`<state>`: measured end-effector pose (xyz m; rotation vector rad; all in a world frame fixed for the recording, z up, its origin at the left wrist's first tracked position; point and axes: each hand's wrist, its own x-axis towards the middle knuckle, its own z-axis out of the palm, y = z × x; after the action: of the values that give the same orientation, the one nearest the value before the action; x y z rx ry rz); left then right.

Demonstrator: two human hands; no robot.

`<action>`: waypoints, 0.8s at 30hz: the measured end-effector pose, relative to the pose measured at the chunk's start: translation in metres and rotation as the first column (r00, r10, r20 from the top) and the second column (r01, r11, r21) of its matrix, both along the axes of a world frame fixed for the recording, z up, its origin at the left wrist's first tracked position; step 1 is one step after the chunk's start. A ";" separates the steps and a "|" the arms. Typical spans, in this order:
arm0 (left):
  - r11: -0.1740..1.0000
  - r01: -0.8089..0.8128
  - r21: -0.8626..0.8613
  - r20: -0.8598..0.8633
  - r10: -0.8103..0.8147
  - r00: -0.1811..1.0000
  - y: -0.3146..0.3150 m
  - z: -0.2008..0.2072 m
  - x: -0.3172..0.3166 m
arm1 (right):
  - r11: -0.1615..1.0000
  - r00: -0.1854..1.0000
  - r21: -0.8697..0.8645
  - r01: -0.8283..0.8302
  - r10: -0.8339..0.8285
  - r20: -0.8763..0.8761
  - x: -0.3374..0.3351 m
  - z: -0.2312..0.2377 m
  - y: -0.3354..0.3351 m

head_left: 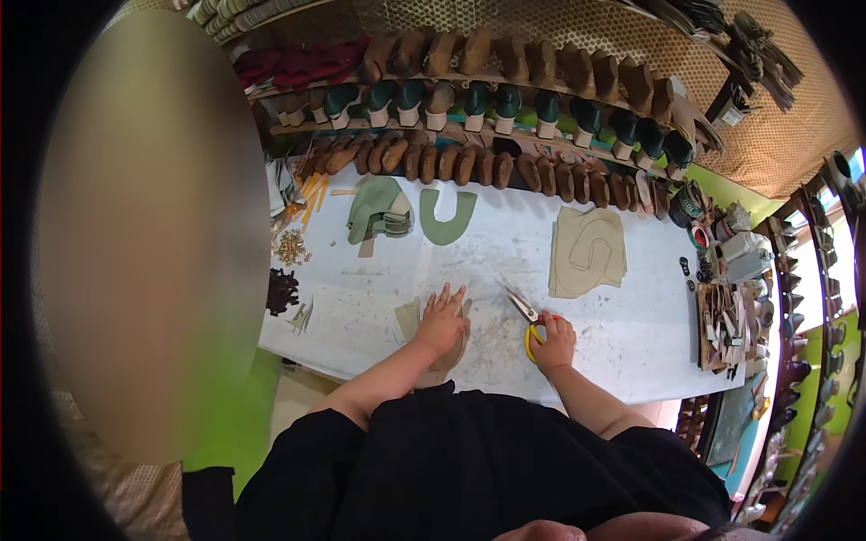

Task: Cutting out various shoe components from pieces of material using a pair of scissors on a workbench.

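My left hand (pixel 442 325) lies flat on the white table near its front edge, fingers spread over thin beige cut pieces (pixel 408 317). The hand and forearm hide much of these pieces. To its right, my right hand (pixel 557 344) is closed around the handles of scissors (pixel 520 305) with yellow and red grips. Their blades point up and left, low over the tabletop, with no material between them. Beyond that hand lies a beige sheet (pixel 588 227) with a curved outline on it. Farther back rest a green U-shaped piece (pixel 442 236) and stacked green pieces (pixel 370 200).
Shelves of brown and green shoe lasts (pixel 548 112) line the table's back. Small brass-coloured parts (pixel 293 247) and a dark heap (pixel 282 291) occupy the left side. At the right edge stand a tray of scraps (pixel 722 320) and a dark can (pixel 687 204). The far left is blurred.
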<state>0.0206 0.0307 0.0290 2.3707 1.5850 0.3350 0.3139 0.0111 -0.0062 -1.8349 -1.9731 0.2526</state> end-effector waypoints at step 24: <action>0.832 -0.555 0.002 -0.135 0.550 0.824 0.008 0.026 -0.131 | 0.997 0.997 0.013 -0.076 0.075 0.008 0.001 0.002 0.003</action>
<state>-0.1108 0.0382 0.0549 1.8837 2.3101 0.2573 0.3152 0.0145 -0.0041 -1.7579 -2.0472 0.2553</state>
